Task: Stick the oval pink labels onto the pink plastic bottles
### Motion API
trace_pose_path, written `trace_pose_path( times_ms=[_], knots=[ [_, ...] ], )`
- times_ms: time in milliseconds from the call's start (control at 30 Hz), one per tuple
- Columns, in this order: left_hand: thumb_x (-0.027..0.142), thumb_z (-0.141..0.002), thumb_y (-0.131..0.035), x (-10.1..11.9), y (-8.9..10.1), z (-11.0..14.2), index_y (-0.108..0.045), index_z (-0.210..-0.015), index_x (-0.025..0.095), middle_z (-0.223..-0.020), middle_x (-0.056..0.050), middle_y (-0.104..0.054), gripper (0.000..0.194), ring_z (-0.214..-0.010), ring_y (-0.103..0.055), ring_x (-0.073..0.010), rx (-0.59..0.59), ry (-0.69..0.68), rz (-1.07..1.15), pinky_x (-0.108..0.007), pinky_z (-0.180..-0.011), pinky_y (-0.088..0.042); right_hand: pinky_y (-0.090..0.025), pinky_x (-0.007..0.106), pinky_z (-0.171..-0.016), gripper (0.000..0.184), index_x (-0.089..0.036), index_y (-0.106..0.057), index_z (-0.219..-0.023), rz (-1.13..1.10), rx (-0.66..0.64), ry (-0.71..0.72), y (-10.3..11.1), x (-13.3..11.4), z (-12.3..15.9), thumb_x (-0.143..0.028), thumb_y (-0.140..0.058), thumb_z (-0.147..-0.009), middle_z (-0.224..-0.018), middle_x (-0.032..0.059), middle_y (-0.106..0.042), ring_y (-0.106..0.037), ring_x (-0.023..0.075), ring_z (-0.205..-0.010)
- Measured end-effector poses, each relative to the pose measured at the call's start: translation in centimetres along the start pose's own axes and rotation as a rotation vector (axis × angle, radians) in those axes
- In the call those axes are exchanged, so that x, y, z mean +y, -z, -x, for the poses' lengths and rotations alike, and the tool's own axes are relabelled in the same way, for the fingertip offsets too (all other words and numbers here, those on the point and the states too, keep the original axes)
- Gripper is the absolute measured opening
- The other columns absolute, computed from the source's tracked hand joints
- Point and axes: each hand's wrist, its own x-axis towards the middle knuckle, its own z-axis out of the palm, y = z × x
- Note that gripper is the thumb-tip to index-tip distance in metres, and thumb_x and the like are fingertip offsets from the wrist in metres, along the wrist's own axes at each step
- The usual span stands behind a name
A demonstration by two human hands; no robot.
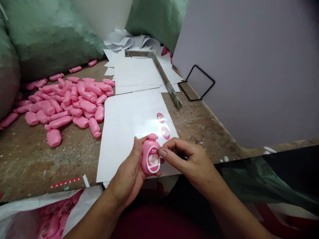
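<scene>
A small pink plastic bottle [144, 156] is gripped in my left hand [129, 174], upright with its cap at the top. An oval sticker [154, 160] with a white border and a picture lies on the bottle's front. The thumb and forefinger of my right hand [189, 161] are pinched at the sticker's right edge. Beneath both hands is a white sticker sheet [127, 116] on a stack. Two oval stickers, an upper one [160, 118] and a lower one [165, 132], remain near its right side.
Many unlabelled pink bottles [67, 99] lie heaped at left on the worn table [77, 159]. A metal angle bar [165, 78] rests over more paper sheets [137, 71]. Labelled bottles fill a white bag [86, 199] at lower left. Green sacks [54, 36] stand behind; a grey panel [249, 73] bounds the right.
</scene>
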Motion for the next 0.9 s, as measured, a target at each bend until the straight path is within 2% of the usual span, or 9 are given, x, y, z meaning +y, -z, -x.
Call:
trace_pose_path(
  times_ms=[200,333,533,633,733,800,900],
  knots=[
    [0.066,-0.086,-0.055,-0.1,0.1,0.0,-0.064,-0.114,0.022,-0.099,-0.005,-0.064,0.053,-0.082,-0.06,-0.0142,0.014,-0.014,-0.007,-0.023,-0.064,-0.052,-0.04,0.028,-0.056,0.026,-0.02,-0.066,-0.068,-0.017,-0.025,-0.002,-0.2,0.2,-0.2,-0.042,-0.063,-0.082,-0.063,0.0002,-0.063,-0.054,0.0149,-0.06],
    [0.064,-0.088,-0.055,-0.3,0.2,-0.1,-0.065,-0.114,0.022,-0.095,-0.004,-0.063,0.05,-0.078,-0.057,-0.0125,0.01,-0.028,-0.02,-0.023,-0.065,-0.051,-0.039,0.028,-0.057,0.026,-0.02,-0.065,-0.068,-0.012,-0.025,-0.006,-0.3,0.4,-0.2,-0.042,-0.063,-0.082,-0.062,-0.0006,-0.062,-0.052,0.0146,-0.059],
    [0.058,-0.09,-0.056,-0.4,0.4,0.0,-0.065,-0.115,0.024,-0.098,-0.004,-0.059,0.043,-0.083,-0.056,-0.0142,0.015,-0.054,-0.06,-0.023,-0.065,-0.05,-0.038,0.027,-0.056,0.026,-0.02,-0.064,-0.067,-0.01,-0.019,0.004,-0.4,0.6,-0.2,-0.042,-0.063,-0.082,-0.061,-0.0017,-0.058,-0.05,0.0137,-0.058],
    [0.048,-0.09,-0.063,-0.2,0.4,0.1,-0.062,-0.117,0.026,-0.101,-0.003,-0.057,0.035,-0.085,-0.055,-0.0138,0.011,-0.023,-0.132,-0.023,-0.067,-0.05,-0.037,0.027,-0.056,0.027,-0.02,-0.063,-0.067,-0.013,-0.015,0.012,-0.5,0.6,-0.2,-0.042,-0.062,-0.082,-0.06,-0.0022,-0.057,-0.049,0.0133,-0.058],
    [0.036,-0.085,-0.07,-0.1,0.4,0.1,-0.057,-0.122,0.027,-0.1,-0.001,-0.056,0.04,-0.084,-0.055,-0.0124,-0.003,0.006,-0.193,-0.022,-0.068,-0.05,-0.037,0.027,-0.055,0.028,-0.021,-0.064,-0.067,0.039,-0.012,0.045,-0.3,0.7,-0.2,-0.043,-0.061,-0.084,-0.059,-0.0027,-0.055,-0.049,0.0134,-0.057],
    [0.034,-0.085,-0.07,-0.1,0.5,0.1,-0.056,-0.123,0.025,-0.102,-0.002,-0.057,0.041,-0.084,-0.056,-0.012,-0.015,-0.005,-0.204,-0.021,-0.068,-0.05,-0.037,0.028,-0.058,0.026,-0.022,-0.066,-0.07,0.153,0.039,0.106,0.1,0.8,-0.2,-0.042,-0.062,-0.085,-0.06,-0.0018,-0.059,-0.051,0.0143,-0.057],
    [0.033,-0.087,-0.068,-0.2,0.7,0.2,-0.055,-0.123,0.023,-0.11,-0.005,-0.059,0.04,-0.086,-0.059,-0.0125,-0.037,0.005,-0.194,-0.022,-0.068,-0.05,-0.038,0.031,-0.063,0.02,-0.023,-0.069,-0.076,0.328,0.193,0.2,0.8,1.1,-0.1,-0.038,-0.062,-0.087,-0.065,0.0004,-0.066,-0.056,0.0167,-0.062]
  ],
)
